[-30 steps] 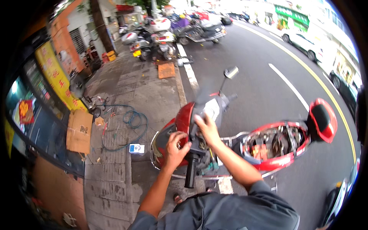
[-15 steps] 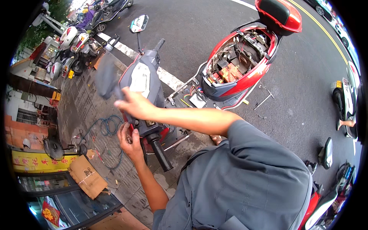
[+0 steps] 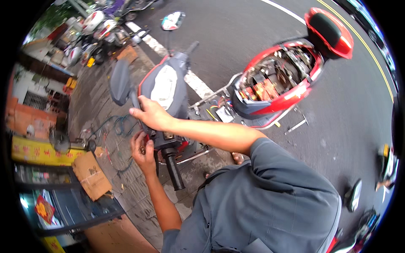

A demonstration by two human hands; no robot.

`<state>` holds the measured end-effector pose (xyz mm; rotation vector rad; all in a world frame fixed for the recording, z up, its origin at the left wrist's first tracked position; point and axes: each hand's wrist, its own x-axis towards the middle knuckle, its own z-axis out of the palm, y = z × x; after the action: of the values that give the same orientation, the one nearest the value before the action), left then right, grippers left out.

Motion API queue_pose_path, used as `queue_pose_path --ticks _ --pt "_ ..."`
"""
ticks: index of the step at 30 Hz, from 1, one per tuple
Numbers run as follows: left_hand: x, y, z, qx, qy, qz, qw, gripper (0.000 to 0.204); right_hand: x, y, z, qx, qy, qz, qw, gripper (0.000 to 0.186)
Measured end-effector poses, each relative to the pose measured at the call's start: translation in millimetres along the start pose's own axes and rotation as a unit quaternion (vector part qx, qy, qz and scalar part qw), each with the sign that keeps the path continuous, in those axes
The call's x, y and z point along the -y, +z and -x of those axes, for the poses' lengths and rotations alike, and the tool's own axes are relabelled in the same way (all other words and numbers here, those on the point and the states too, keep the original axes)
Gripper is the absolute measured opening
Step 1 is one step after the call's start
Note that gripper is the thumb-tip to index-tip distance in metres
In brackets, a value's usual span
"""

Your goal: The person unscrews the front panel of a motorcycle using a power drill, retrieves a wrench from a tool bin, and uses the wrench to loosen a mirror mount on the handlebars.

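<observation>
My right hand (image 3: 154,116) is wrapped round the stem of a black rear-view mirror (image 3: 120,83), its back side turned up, over a red and grey scooter's front (image 3: 163,86). Just below, my left hand (image 3: 144,152) is curled beside the mirror's lower end and the handlebar. A small dark, brassy thing shows between its fingers, too small to name. The black handlebar grip (image 3: 173,168) sticks out near my left forearm, untouched. On the scooter's far side stands the other mirror (image 3: 173,21).
A red scooter body (image 3: 270,90) with its seat area opened up stands at right, tools on the road (image 3: 297,124) beside it. Blue hose (image 3: 120,125) and a flat cardboard piece (image 3: 91,176) lie at left. Parked scooters (image 3: 99,33) line the far left.
The mirror in my right hand was blurred by motion and is now steadier, its stem plainer to see. The whole view has shifted. My left hand keeps its place at the handlebar.
</observation>
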<state>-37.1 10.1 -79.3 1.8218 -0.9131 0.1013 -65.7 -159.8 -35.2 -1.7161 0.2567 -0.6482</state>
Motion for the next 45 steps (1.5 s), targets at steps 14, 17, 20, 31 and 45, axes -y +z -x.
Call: queue_pose_path --ticks 14,17,20,31,45 --pt "-22 -4 -1 -0.058 0.018 -0.023 0.998 0.029 -1 -4 45 -0.027 -0.008 -0.218 0.976 0.031" --pt "-12 -5 3 -0.062 0.004 -0.020 0.998 0.025 20 16 2 0.080 0.060 -0.089 0.991 0.032" --pt "4 -5 5 -0.014 -0.040 -0.104 0.994 0.020 28 32 2 0.183 -0.261 0.254 0.913 0.027" --pt "-21 -8 -1 -0.053 0.027 -0.034 0.998 0.026 13 6 17 -0.025 0.109 -0.334 0.936 0.030" --pt "-18 -5 3 -0.050 0.021 -0.030 0.998 0.023 13 1 64 -0.077 -0.181 -0.121 0.973 0.023"
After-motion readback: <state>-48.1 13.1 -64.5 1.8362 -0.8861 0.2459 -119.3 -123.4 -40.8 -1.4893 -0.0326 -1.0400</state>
